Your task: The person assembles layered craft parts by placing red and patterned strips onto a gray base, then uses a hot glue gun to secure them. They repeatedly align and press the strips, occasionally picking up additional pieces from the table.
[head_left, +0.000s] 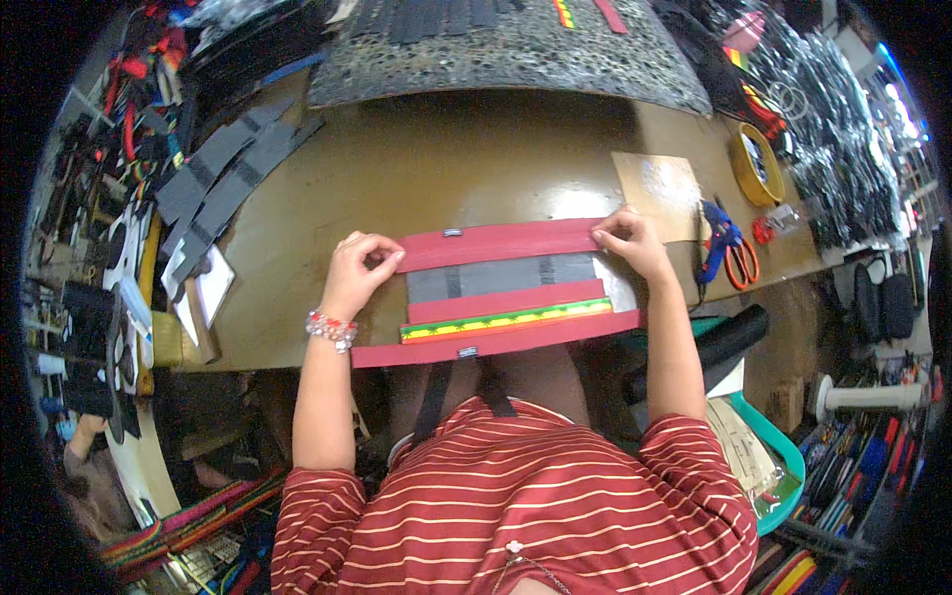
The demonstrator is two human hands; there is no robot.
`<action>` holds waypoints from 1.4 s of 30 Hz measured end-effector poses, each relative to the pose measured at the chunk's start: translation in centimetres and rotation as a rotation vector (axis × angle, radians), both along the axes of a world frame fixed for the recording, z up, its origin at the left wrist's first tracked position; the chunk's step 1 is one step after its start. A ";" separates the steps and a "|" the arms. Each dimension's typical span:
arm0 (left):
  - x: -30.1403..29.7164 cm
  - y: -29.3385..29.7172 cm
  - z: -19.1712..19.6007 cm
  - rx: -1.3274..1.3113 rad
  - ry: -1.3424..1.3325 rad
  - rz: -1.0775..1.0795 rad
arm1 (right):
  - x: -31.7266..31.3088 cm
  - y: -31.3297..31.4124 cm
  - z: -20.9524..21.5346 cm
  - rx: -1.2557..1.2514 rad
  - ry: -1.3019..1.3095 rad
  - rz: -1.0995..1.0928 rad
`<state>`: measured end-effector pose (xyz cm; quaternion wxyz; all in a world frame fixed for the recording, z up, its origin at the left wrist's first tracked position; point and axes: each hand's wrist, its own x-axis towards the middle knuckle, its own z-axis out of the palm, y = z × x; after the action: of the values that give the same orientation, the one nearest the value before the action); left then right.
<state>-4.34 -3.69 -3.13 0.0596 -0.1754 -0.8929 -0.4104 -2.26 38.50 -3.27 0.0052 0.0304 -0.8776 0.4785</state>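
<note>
A long dark red fabric strip (506, 241) with a small dark label lies crosswise on the table. My left hand (362, 268) pinches its left end between thumb and fingertips. At the other end, my right hand (635, 241) pinches the strip the same way. Below it a grey piece (501, 278) with two darker bands shows, partly covered. Nearer me lie a narrower red band (506, 299) and a green, yellow and red patterned strip (506, 320). Another labelled red strip (535, 342) runs along the table's front edge.
Several grey banded strips (233, 178) lie at the left. To the right are brown card (650, 188), scissors (741, 263) with orange handles beside a blue wrapped thing, and a yellow oval container (744, 169). A speckled board (496, 74) spans the back. A teal bin (793, 466) stands right.
</note>
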 end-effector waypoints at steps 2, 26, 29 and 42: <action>0.0 0.1 0.0 0.006 -0.006 0.008 | 0.1 0.0 0.1 -0.013 0.007 -0.003; 0.0 0.0 0.2 -0.005 0.038 -0.025 | -0.2 -0.1 -0.3 -0.008 0.014 0.001; 0.0 -0.1 0.2 -0.004 0.043 -0.036 | -0.2 -0.1 -0.3 0.038 0.072 0.011; 0.0 0.0 0.4 -0.003 0.032 -0.043 | -0.1 -0.2 -0.1 0.024 0.051 0.005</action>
<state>-4.30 -3.71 -2.72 0.0645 -0.2013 -0.8884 -0.4076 -2.37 38.32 -3.40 0.0260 0.0445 -0.8828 0.4669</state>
